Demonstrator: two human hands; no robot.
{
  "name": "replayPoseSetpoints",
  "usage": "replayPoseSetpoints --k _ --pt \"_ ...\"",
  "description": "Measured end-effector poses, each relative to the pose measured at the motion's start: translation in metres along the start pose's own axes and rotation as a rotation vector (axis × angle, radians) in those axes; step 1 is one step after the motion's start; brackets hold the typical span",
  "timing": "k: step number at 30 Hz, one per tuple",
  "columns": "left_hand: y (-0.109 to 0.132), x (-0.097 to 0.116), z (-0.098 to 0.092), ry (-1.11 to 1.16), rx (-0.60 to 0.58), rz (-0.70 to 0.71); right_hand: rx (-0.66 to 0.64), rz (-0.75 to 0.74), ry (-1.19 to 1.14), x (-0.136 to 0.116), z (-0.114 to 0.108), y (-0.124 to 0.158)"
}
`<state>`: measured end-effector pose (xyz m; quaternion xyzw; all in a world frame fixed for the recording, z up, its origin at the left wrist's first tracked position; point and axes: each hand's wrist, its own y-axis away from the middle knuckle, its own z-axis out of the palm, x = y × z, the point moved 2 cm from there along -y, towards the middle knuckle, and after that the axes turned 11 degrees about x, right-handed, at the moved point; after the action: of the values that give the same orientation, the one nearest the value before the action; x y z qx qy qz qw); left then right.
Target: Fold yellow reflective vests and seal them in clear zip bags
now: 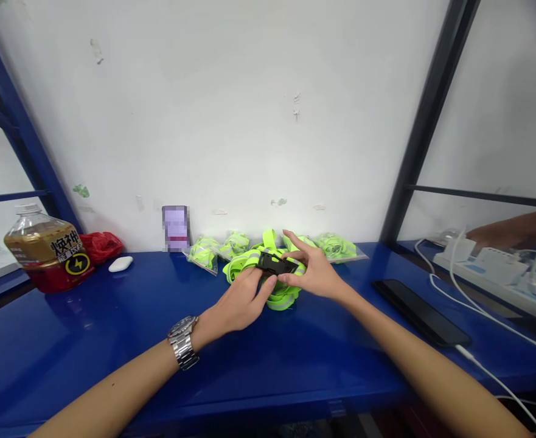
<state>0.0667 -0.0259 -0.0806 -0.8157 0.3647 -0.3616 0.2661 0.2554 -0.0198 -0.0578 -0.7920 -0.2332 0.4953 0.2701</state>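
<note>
A black plastic buckle point(274, 264) is held between my two hands above the blue table. It belongs to a bunched neon-yellow reflective strap point(282, 300) with grey stripes, lying in loops around and beneath it. My left hand point(244, 298) pinches the buckle's left end with thumb and fingers; a watch is on that wrist. Gripping the right end between thumb and fingers is my right hand point(316, 271), its index finger raised. Part of the strap is hidden behind both hands.
Clear bags of yellow straps point(204, 252) point(336, 246) lie along the wall. A large drink bottle point(48, 249), a red plastic bag point(103, 244) and a white case point(120, 264) stand left. On the right are a charging phone point(420, 311), cables and a power strip point(496, 267).
</note>
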Motion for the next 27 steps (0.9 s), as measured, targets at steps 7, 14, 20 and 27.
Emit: replayPoseSetpoints --k 7,14,20,27 --pt "-0.017 -0.001 0.004 0.823 0.044 -0.518 -0.134 -0.082 -0.023 -0.001 -0.001 0.003" --pt "-0.047 0.006 0.021 1.328 0.401 -0.943 -0.008 -0.327 0.281 -0.017 0.004 0.007" --pt "-0.076 0.001 0.022 1.295 0.543 -0.995 -0.104 -0.536 0.067 -0.043 0.039 0.033" --pt "-0.077 0.021 0.006 1.324 0.559 -0.995 -0.229 0.100 -0.366 -0.015 0.063 0.021"
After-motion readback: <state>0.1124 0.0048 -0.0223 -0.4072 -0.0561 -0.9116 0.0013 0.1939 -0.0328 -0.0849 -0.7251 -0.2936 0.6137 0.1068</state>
